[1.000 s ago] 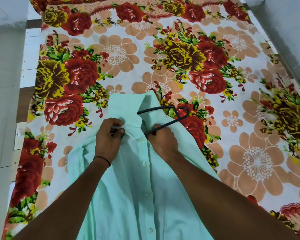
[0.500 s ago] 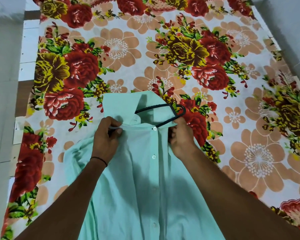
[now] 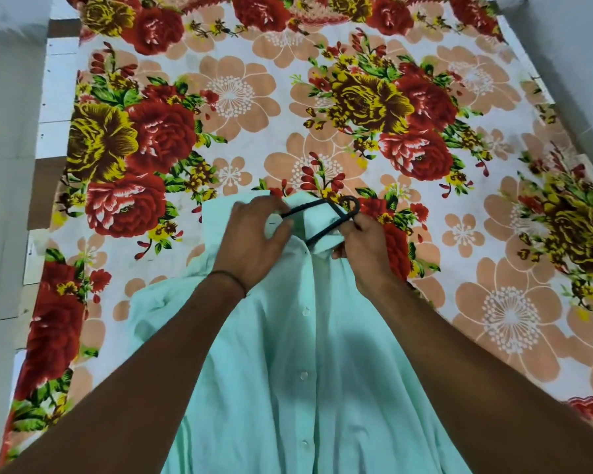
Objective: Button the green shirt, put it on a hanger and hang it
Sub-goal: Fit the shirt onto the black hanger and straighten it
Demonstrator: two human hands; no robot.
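Note:
The mint-green shirt (image 3: pixel 298 364) lies front up on the flowered bed, its placket buttoned along the middle. A black hanger (image 3: pixel 326 217) sticks out of the neck opening, with its hook lying toward the right. My left hand (image 3: pixel 254 241) holds the left side of the collar, fingers curled over the fabric next to the hanger. My right hand (image 3: pixel 363 248) pinches the right collar tip beside the hanger's hook. The hanger's shoulders are hidden inside the shirt.
A flowered bedsheet (image 3: pixel 322 114) covers the bed. Grey tiled floor (image 3: pixel 4 165) runs along the left edge, and a pale wall (image 3: pixel 575 46) stands to the right. The bed's far half holds nothing but the sheet.
My left hand has slid up and right from the shoulder seam onto the collar. My right hand has moved up to the collar tip by the hook. The collar now stands more closed.

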